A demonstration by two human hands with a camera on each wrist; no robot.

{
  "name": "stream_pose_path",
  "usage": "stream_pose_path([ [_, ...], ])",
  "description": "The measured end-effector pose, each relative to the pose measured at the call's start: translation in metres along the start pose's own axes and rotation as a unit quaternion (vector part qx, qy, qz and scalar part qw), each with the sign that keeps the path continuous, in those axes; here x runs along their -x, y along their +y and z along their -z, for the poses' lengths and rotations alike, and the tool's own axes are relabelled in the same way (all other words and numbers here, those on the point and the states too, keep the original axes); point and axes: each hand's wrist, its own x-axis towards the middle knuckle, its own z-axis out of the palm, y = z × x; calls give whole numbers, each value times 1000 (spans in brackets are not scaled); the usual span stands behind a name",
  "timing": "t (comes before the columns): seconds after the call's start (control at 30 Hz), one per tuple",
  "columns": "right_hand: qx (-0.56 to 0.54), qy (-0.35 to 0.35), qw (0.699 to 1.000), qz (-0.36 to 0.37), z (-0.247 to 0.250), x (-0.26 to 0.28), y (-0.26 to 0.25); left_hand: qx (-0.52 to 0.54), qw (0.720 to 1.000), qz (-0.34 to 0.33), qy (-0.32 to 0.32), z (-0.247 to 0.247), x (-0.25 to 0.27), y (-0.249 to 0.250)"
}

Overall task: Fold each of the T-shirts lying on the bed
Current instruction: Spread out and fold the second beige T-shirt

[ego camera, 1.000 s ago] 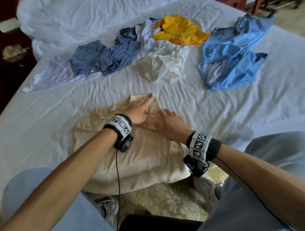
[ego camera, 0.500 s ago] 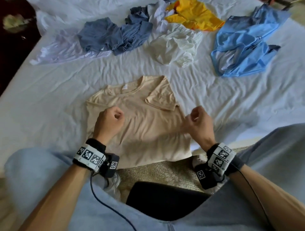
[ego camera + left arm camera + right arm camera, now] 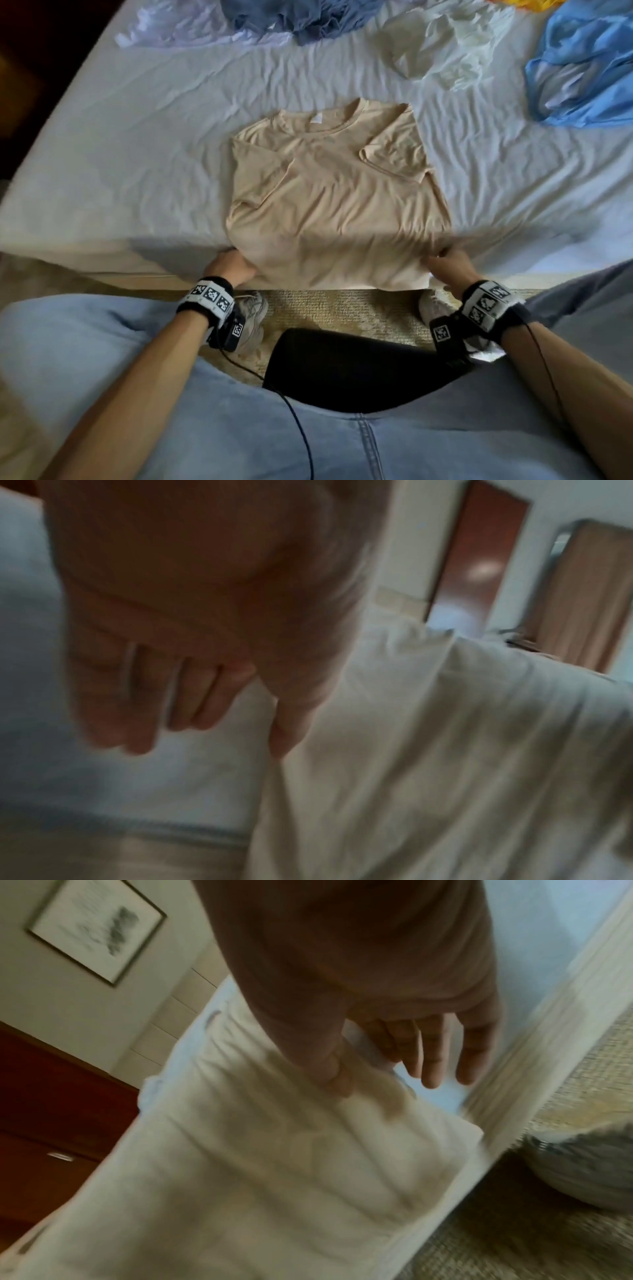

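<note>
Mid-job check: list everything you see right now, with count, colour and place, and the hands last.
beige shirt: one, beige, flat at the near bed edge, sleeves folded in, hem hanging over
blue shirt: one, light blue, crumpled, far right
white shirt: one, white, crumpled, far centre
grey-blue pile: dark blue-grey and pale lilac cloth, far left, count unclear
yellow shirt: one, yellow, sliver at top edge
bed: one, white sheet
shoes: two, pale, on woven rug
left hand: grip on hem's left corner
right hand: grip on hem's right corner
</note>
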Motion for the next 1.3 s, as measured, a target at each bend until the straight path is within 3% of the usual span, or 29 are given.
stream_pose_path([
  [0.17,38,-57,997,-46,-26,-23,12,75,995,-62,-38,-34,-16,-17],
  [0.37,91,-136,984,-71,-26,-43,46,177,977,-110,-40,-45,-15,-2],
  [0.6,128,-151,977,-75,-24,-44,58,69,990,-73,-101,-60,-22,11],
  [0.77,133,-171,972,-86,-27,-48,60,0,985,-88,-146,-66,-19,18],
  [0.87,137,-186,968,-101,-26,-43,53,14,981,-80,-174,-63,-18,22],
  [1.0,258,-230,937,-41,-36,-27,25,-86,966,-94,-225,-46,-11,47],
  [1.1,387,-262,882,54,-48,-5,-10,-146,943,-135,-265,-21,0,71],
  [1.2,450,-273,842,119,-59,16,-37,-143,936,-129,-296,3,11,85],
  [1.3,506,-255,812,139,-60,38,-69,-106,945,-143,-274,35,22,90],
])
